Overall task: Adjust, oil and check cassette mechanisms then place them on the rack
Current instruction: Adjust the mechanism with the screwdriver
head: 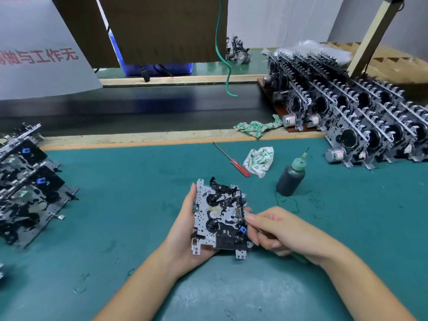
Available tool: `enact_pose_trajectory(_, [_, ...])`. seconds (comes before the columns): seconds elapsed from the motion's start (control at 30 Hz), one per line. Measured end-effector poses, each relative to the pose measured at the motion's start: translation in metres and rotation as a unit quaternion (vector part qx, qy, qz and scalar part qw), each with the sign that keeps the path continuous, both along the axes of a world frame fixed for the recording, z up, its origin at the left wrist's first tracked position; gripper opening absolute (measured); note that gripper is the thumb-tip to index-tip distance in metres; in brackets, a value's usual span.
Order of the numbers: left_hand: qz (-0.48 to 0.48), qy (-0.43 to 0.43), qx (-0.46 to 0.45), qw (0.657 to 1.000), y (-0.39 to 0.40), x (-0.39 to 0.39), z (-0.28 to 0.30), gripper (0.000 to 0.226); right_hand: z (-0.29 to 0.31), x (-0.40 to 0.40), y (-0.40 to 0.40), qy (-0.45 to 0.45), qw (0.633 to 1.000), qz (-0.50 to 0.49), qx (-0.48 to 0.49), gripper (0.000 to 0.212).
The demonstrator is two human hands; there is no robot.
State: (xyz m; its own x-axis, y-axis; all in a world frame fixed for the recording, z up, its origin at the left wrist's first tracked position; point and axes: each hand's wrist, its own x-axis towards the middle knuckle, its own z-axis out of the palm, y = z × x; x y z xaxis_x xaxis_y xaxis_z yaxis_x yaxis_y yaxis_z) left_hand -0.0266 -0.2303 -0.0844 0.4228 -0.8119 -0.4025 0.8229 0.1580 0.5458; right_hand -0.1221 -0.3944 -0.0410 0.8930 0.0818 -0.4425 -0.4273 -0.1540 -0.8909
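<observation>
My left hand point(185, 232) cradles a cassette mechanism point(220, 218), a silver plate with black gears and a blue clip, face up above the green mat. My right hand point(282, 232) pinches a thin tool point(266, 234) with a green handle end point(300, 258); its tip touches the mechanism's right edge near the blue clip. A dark oil bottle point(290, 177) with a green nozzle stands upright just beyond my right hand. Rows of mechanisms stand on the rack point(359, 107) at the right.
A red-handled screwdriver point(234, 162) and crumpled white-green cloths point(259, 161) lie behind the mechanism. More mechanisms point(27, 181) are piled at the left edge. A black conveyor belt point(139, 107) runs across beyond the wooden strip. A green cable point(228, 72) hangs down.
</observation>
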Motion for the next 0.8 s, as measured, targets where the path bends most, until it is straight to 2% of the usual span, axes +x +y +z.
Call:
enact_pose_trajectory(0.37, [0.008, -0.018, 0.028, 0.999, -0.001, -0.003, 0.005, 0.080, 0.000, -0.002, -0.001, -0.005, 0.997, 0.020, -0.072, 0.045])
enact_pose_trajectory(0.53, [0.020, -0.024, 0.049, 0.998, -0.003, -0.004, 0.008, 0.079, -0.001, -0.003, 0.001, 0.002, 0.998, 0.012, -0.059, 0.057])
enact_pose_trajectory(0.67, [0.037, -0.025, 0.076, 0.996, -0.006, -0.005, 0.011, 0.075, -0.002, -0.003, -0.002, 0.029, 0.998, 0.012, -0.046, 0.053])
enact_pose_trajectory(0.8, [0.054, -0.037, 0.087, 0.994, -0.007, -0.006, 0.013, 0.070, 0.000, 0.000, -0.006, 0.051, 0.998, 0.030, -0.035, 0.058])
